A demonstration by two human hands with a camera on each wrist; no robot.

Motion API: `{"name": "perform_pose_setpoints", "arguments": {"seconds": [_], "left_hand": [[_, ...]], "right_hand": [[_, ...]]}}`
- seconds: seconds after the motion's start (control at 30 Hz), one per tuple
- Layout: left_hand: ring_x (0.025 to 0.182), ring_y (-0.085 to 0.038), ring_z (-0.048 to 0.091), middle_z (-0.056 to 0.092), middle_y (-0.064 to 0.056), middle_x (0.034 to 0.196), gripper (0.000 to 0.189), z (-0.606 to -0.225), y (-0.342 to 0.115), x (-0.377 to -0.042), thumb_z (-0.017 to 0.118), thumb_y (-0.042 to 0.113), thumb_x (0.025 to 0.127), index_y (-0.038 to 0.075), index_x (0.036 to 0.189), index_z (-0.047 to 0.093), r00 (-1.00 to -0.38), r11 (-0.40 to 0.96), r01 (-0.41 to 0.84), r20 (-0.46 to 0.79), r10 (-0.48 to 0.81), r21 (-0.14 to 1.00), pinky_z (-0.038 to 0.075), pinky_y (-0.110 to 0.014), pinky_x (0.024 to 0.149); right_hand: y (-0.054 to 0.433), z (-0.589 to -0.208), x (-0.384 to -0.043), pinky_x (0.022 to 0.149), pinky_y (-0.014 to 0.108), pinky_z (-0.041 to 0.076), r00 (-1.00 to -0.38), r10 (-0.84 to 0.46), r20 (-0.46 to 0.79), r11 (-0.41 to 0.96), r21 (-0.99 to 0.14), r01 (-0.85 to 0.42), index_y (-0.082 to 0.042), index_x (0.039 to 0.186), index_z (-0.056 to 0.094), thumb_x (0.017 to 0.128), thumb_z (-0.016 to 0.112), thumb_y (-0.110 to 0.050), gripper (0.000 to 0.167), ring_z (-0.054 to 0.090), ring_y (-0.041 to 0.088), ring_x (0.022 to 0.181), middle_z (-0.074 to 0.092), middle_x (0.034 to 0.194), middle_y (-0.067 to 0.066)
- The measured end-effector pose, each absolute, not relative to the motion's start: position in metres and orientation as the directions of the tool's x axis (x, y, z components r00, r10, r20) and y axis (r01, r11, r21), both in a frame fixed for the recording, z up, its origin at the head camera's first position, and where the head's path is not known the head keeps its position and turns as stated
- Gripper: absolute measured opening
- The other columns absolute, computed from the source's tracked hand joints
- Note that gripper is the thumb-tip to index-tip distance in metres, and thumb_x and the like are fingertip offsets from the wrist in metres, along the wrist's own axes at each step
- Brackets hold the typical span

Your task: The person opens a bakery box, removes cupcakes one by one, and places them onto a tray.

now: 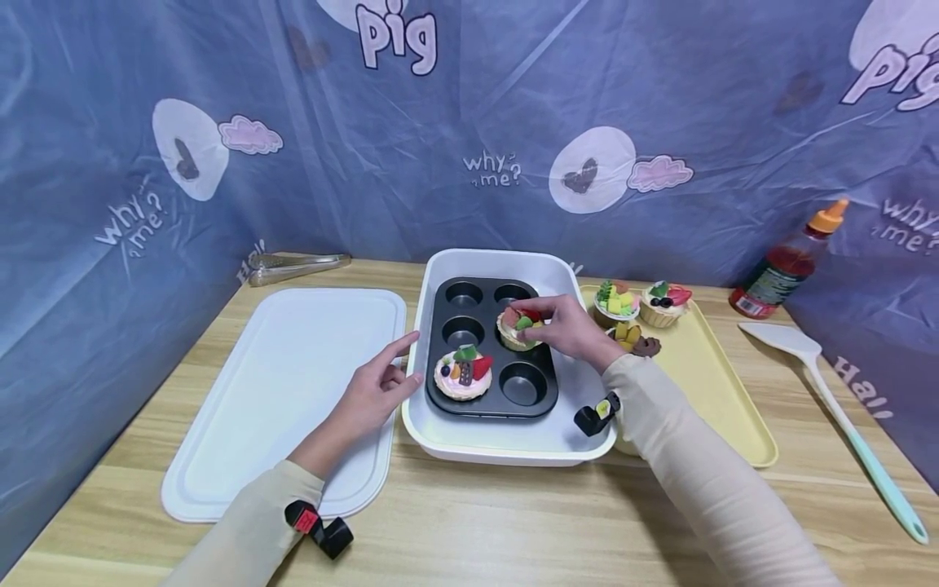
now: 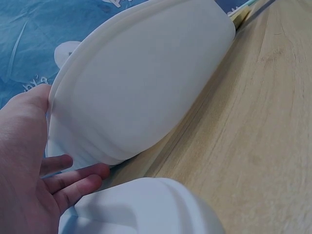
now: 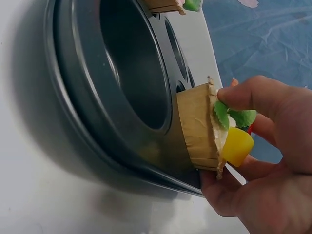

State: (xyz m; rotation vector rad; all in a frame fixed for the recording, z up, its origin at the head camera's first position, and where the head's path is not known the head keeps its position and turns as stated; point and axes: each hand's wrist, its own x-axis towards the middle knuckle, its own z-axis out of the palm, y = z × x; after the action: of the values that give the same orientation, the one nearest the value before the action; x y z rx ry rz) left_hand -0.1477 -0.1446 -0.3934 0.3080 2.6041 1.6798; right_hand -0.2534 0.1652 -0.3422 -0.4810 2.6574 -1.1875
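Note:
A dark muffin tin [image 1: 490,346] sits inside a white tray [image 1: 506,436]. My right hand [image 1: 561,326] grips a toy fruit cupcake [image 1: 517,326] by its top and holds it over the tin's middle right cup; in the right wrist view the cupcake [image 3: 207,129] is partly in that cup of the tin [image 3: 117,92]. A pink-frosted cupcake [image 1: 463,375] fills the front left cup. My left hand [image 1: 381,387] rests with relaxed fingers against the tray's left rim, and the left wrist view shows its fingers [image 2: 73,183] under the tray's outer wall [image 2: 141,83].
A white lid [image 1: 286,391] lies left of the tray. A yellow tray [image 1: 722,391] on the right carries three more cupcakes [image 1: 663,303]. Metal tongs [image 1: 293,265] lie at the back left. A red sauce bottle [image 1: 788,265] and a spatula [image 1: 836,408] are at the right.

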Motion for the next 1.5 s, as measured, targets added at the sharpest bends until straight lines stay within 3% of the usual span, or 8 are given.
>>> {"name": "perform_pose_setpoints", "arguments": {"seconds": [0.63,1.0,1.1,1.3,1.4,1.5], "left_hand": [[0.085,-0.016,0.06,0.048,-0.019,0.149,0.062,-0.397,-0.14,-0.148,0.065,0.018,0.098,0.024,0.155,0.04,-0.979,0.391,0.143,0.073,0.188,0.909,0.048,-0.02,0.077],[0.086,-0.015,0.06,0.048,-0.019,0.149,0.062,-0.395,-0.138,-0.149,0.064,0.019,0.099,0.024,0.156,0.039,-0.978,0.395,0.15,0.078,0.192,0.906,0.048,-0.021,0.077],[0.086,-0.016,0.06,0.049,-0.018,0.148,0.062,-0.396,-0.138,-0.149,0.064,0.019,0.099,0.024,0.156,0.039,-0.978,0.4,0.15,0.076,0.194,0.904,0.049,-0.021,0.078],[0.085,-0.016,0.06,0.049,-0.02,0.147,0.062,-0.395,-0.14,-0.148,0.064,0.018,0.099,0.022,0.155,0.04,-0.976,0.4,0.166,0.091,0.199,0.902,0.049,-0.021,0.077],[0.086,-0.016,0.06,0.048,-0.019,0.148,0.062,-0.395,-0.143,-0.148,0.064,0.019,0.099,0.022,0.155,0.04,-0.977,0.404,0.165,0.091,0.195,0.9,0.049,-0.021,0.078],[0.086,-0.016,0.06,0.048,-0.02,0.15,0.062,-0.394,-0.145,-0.148,0.064,0.019,0.099,0.023,0.155,0.04,-0.978,0.409,0.164,0.093,0.188,0.898,0.049,-0.021,0.079]], "right_hand": [[0.173,-0.34,-0.252,0.086,0.029,0.056,-0.95,-0.308,-0.048,0.585,-0.797,-0.149,-0.012,0.136,0.065,0.087,0.075,-0.008,0.051,0.061,0.032,0.116,0.066,0.134,0.014],[0.181,-0.313,-0.241,0.102,0.048,0.052,-0.953,-0.303,0.02,0.585,-0.786,-0.202,-0.014,0.135,0.066,0.087,0.078,-0.013,0.05,0.058,0.033,0.124,0.065,0.135,0.013],[0.187,-0.304,-0.238,0.097,0.039,0.054,-0.956,-0.29,0.047,0.592,-0.776,-0.217,-0.014,0.135,0.066,0.086,0.079,-0.013,0.05,0.06,0.032,0.123,0.066,0.133,0.012],[0.214,-0.295,-0.23,0.074,0.015,0.053,-0.963,-0.251,0.095,0.585,-0.778,-0.229,-0.009,0.133,0.067,0.084,0.08,-0.009,0.051,0.062,0.032,0.12,0.068,0.129,0.017],[0.228,-0.292,-0.225,0.071,0.012,0.052,-0.967,-0.227,0.114,0.612,-0.756,-0.233,-0.009,0.133,0.067,0.085,0.08,-0.013,0.05,0.063,0.032,0.12,0.069,0.127,0.018],[0.24,-0.287,-0.22,0.062,0.017,0.051,-0.975,-0.186,0.12,0.629,-0.748,-0.212,-0.013,0.132,0.068,0.085,0.081,-0.016,0.049,0.066,0.024,0.107,0.071,0.122,0.013]]}}
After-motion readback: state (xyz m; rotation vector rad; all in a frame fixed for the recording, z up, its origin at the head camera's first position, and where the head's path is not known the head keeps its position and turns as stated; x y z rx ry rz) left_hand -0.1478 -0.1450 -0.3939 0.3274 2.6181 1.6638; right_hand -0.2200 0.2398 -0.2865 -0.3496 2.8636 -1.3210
